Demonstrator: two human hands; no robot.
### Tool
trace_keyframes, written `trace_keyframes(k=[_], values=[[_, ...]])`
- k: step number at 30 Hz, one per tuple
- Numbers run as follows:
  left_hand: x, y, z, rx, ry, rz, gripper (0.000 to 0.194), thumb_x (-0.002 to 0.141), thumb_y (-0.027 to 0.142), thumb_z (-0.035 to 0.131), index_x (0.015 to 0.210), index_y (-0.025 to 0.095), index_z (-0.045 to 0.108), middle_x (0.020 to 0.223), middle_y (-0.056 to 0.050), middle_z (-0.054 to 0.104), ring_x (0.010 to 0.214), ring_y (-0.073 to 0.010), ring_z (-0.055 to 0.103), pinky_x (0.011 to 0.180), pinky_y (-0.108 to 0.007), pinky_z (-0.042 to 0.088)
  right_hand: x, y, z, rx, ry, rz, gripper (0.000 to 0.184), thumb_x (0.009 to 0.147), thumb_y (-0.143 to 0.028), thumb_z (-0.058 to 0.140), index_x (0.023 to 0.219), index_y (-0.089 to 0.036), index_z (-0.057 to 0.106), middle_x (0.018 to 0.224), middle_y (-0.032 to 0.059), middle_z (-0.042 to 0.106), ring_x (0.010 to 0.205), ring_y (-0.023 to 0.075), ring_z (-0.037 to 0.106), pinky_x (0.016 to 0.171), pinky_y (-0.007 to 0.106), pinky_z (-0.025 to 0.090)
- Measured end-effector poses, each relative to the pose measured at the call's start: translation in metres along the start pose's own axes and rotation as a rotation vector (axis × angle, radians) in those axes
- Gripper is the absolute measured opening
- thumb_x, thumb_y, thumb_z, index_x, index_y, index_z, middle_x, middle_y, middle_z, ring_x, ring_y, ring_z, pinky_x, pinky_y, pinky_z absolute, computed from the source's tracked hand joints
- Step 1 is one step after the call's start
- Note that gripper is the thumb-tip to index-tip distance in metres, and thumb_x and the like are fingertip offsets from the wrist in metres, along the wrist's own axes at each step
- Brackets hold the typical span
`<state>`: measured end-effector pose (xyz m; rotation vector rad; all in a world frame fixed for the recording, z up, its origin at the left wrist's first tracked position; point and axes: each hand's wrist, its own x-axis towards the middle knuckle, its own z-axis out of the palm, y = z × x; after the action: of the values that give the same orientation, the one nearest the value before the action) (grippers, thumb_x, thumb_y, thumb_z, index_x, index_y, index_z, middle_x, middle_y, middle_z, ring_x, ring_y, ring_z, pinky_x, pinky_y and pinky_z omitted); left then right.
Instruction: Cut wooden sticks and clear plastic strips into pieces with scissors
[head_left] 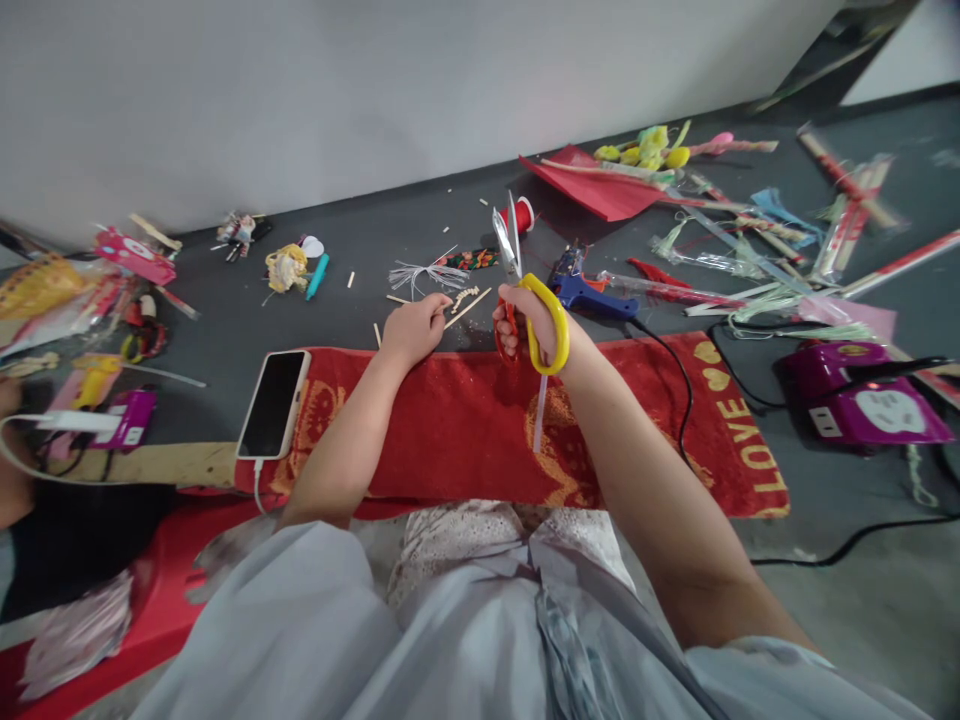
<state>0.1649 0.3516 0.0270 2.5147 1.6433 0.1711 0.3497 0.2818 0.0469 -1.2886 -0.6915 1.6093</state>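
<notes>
My right hand (517, 320) grips a pair of scissors (512, 245) with one yellow and one red-orange handle loop. The blades point up, parted in a narrow V. My left hand (416, 330) is closed in a pinch at the far edge of the red towel (465, 430); what its fingertips hold is too small to make out. Beside those fingertips lie a short pale knobbly strand (465, 298) and a thin wooden stick (469, 308). Just beyond is a bundle of white strands (427, 273), with a patterned dark braid-like piece (472, 260) to its right.
A blue glue gun (592, 295) lies right of the scissors, its cord crossing the towel. Behind are a red spool (519, 214) and red sheet (592, 185). A phone (276, 405) lies left; a purple power strip (862, 395) right. Another person's arm (11, 460) shows far left.
</notes>
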Motion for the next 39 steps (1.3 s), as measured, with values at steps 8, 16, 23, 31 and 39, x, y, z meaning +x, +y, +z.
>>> trace_keyframes(k=[8, 16, 23, 31, 39], values=[[0.0002, -0.0004, 0.0000, -0.017, -0.006, -0.001, 0.038, 0.089, 0.022, 0.041, 0.120, 0.023, 0.063, 0.100, -0.007, 0.074, 0.089, -0.0212, 0.066, 0.080, -0.030, 0.043, -0.0015, 0.0001, 0.0010, 0.016, -0.006, -0.016, 0.033, 0.089, -0.043, 0.054, 0.065, -0.021, 0.049, 0.054, -0.0022, 0.042, 0.042, 0.0078, 0.036, 0.041, 0.026, 0.031], [0.0001, 0.0001, 0.0001, -0.001, 0.002, 0.009, 0.039, 0.089, 0.022, 0.041, 0.120, 0.023, 0.063, 0.099, -0.007, 0.074, 0.088, -0.0218, 0.067, 0.078, -0.030, 0.044, -0.0017, -0.0002, 0.0011, 0.008, -0.010, -0.010, 0.032, 0.089, -0.042, 0.054, 0.065, -0.022, 0.049, 0.051, -0.0035, 0.043, 0.041, 0.0063, 0.036, 0.039, 0.022, 0.033], [-0.0001, -0.0005, 0.0005, 0.009, 0.017, 0.030, 0.038, 0.089, 0.023, 0.040, 0.119, 0.023, 0.064, 0.098, -0.007, 0.075, 0.088, -0.0228, 0.068, 0.077, -0.031, 0.045, -0.0022, -0.0010, 0.0021, 0.001, -0.003, 0.000, 0.033, 0.090, -0.041, 0.053, 0.064, -0.021, 0.049, 0.051, -0.0033, 0.043, 0.041, 0.0067, 0.037, 0.041, 0.024, 0.033], [0.0003, -0.0015, 0.0019, 0.014, 0.017, 0.058, 0.040, 0.089, 0.021, 0.040, 0.123, 0.025, 0.061, 0.091, -0.005, 0.074, 0.083, -0.0213, 0.067, 0.075, -0.030, 0.044, -0.0018, -0.0002, 0.0025, -0.011, 0.002, 0.003, 0.034, 0.091, -0.041, 0.052, 0.064, -0.022, 0.048, 0.052, -0.0032, 0.042, 0.042, 0.0069, 0.037, 0.042, 0.024, 0.033], [0.0001, -0.0014, 0.0016, 0.017, 0.014, 0.058, 0.040, 0.089, 0.021, 0.040, 0.124, 0.026, 0.060, 0.093, -0.004, 0.074, 0.082, -0.0200, 0.067, 0.073, -0.028, 0.043, -0.0023, -0.0013, 0.0037, -0.021, 0.006, 0.003, 0.033, 0.091, -0.039, 0.051, 0.063, -0.022, 0.048, 0.050, -0.0032, 0.043, 0.041, 0.0070, 0.037, 0.041, 0.023, 0.034]])
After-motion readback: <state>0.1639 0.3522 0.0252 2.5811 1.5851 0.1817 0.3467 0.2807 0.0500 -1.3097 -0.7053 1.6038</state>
